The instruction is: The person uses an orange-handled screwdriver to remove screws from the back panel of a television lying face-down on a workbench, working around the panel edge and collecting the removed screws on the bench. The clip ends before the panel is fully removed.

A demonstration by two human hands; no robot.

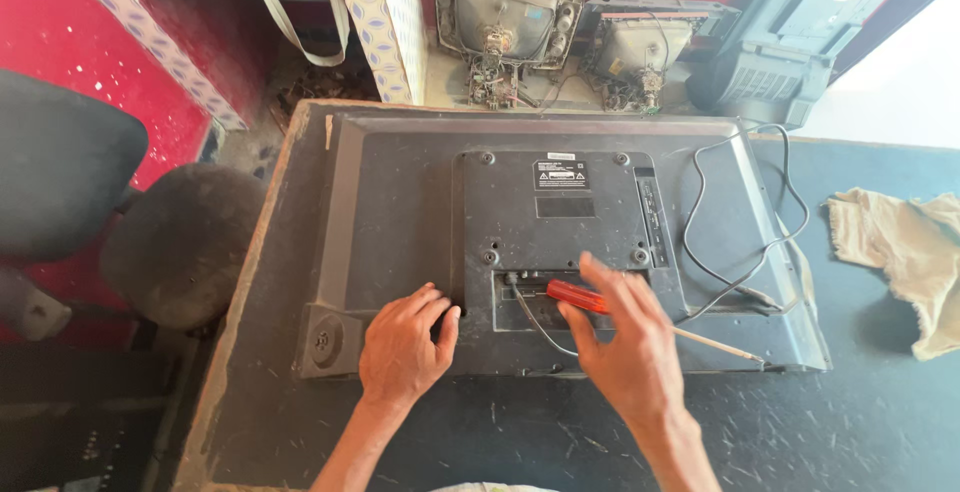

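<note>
Now left hand [403,344] flat, open, bracing flat-screen television back [400,202] near worktable's [850,422] front edge; right hand [625,347] grips red-handled screwdriver [580,297], tip needs seating on a screw.

Single head-worn view, looking steeply down and forward from above the person's own forearms, which enter from the bottom edge. The camera sits close over the dark, scratched desk [860,422], so that the black plastic back of a flat-panel television [400,202] lying face down fills the centre of the frame. The far edge of the view reaches the red wall [60,22] and two old grey picture-tube chassis [505,22] on the floor beyond the desk. A black round-seated chair [180,242] marks the left margin.
</note>
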